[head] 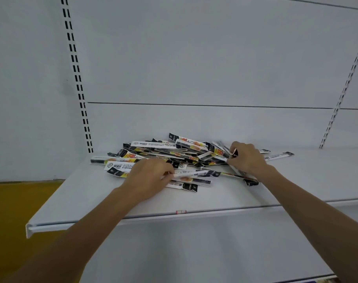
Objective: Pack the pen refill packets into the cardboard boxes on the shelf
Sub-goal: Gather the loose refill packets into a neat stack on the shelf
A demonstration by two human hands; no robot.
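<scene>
White shelf [215, 197] holds heaped packets [174, 148]; left hand [147, 176], right hand [247, 158] each pinch some, fingertips hidden.

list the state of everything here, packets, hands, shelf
pen refill packets: loose in a jumbled heap, none boxed
left hand: pinches a packet at the heap's near edge
right hand: grips packets at the heap's right side
shelf: level, bears the heap

On the white shelf [225, 197] our left hand [148, 176] pinches a packet [194, 176] at the near edge of the pile [163, 150]; our right hand [248, 158] grips packets [235, 154] at its right.
</scene>
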